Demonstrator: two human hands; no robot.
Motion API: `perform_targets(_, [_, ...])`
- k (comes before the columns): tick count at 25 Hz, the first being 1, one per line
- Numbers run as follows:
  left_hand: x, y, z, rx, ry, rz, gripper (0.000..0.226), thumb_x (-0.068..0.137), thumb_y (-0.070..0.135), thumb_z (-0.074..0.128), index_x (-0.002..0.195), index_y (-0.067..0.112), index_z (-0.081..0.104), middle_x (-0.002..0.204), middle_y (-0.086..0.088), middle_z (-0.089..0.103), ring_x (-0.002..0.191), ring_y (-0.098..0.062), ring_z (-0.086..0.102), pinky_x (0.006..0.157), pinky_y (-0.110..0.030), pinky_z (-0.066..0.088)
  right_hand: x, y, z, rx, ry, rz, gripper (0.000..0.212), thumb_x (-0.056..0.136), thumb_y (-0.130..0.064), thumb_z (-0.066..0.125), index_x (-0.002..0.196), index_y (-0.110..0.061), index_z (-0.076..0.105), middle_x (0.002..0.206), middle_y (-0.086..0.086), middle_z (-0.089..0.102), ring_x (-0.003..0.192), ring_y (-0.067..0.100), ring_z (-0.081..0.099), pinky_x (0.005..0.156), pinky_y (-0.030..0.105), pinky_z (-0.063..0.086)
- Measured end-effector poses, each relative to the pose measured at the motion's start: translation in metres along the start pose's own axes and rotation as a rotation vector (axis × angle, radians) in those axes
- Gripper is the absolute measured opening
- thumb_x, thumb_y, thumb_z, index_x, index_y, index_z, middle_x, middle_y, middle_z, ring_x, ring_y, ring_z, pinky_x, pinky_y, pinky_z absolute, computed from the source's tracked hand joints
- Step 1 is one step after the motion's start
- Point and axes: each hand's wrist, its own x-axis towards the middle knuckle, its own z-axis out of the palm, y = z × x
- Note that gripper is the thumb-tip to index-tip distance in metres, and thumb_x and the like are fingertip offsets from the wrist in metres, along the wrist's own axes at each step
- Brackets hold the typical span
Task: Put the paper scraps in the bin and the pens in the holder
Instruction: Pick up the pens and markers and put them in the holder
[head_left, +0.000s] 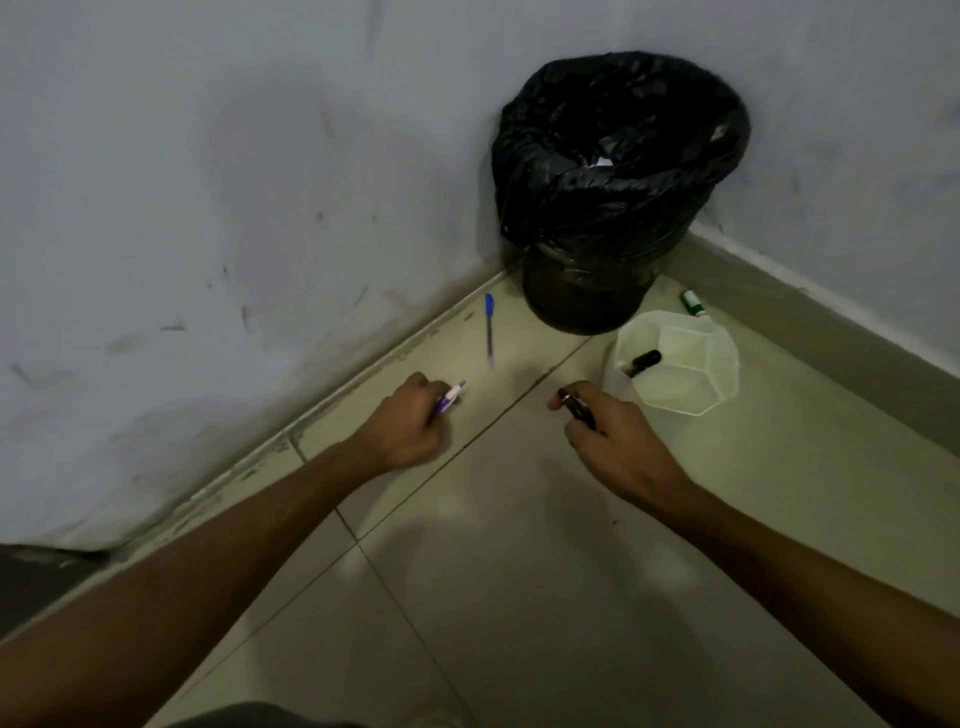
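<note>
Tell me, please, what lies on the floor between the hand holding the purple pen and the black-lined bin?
In the head view, only a blue capped pen lies on the tiles between the left hand and the black-bagged bin.

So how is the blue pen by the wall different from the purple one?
The blue pen lies loose on the floor tiles beside the wall; the purple pen is gripped in the left hand. The blue pen shows full length; the purple pen is partly hidden by fingers, only its pale tip end sticking out. Neither is in the holder yet.
</note>
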Motion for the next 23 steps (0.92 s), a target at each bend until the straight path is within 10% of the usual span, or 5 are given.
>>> perform_targets(5, [0.014,0.108,-0.039,-0.370,0.162,0.209,0.028,0.103,0.028,0.041,0.118,0.021,0.064,0.090,0.014,0.060,0.076,0.000,0.054,0.068,-0.019,0.040,-0.025,-0.007,-0.051,-0.016,0.241,-0.080,0.029,0.101,-0.033,0.046,0.094,-0.012,0.064,0.079,0.003,0.065,0.069,0.011,0.059,0.057,0.021,0.042])
perform_targets(12, [0.047,0.205,-0.062,-0.637,0.226,0.346,0.018,0.094,0.019,0.061,0.110,0.018,0.069,0.087,-0.001,0.071,0.082,-0.016,0.070,0.075,-0.035,0.061,-0.025,0.025,-0.123,0.207,0.744,-0.030,0.035,0.099,-0.045,0.046,0.094,-0.016,0.066,0.083,0.005,0.068,0.077,0.019,0.064,0.068,0.040,0.052])
perform_targets(23, [0.053,0.215,-0.011,-0.158,0.258,0.391,0.018,0.088,0.018,0.067,0.106,0.016,0.074,0.099,0.001,0.072,0.077,-0.002,0.060,0.079,-0.021,0.055,-0.020,0.047,-0.108,-0.175,0.443,-0.023,0.016,0.084,-0.018,0.075,0.100,-0.017,0.076,0.102,-0.001,0.070,0.081,0.006,0.062,0.076,0.015,0.050])
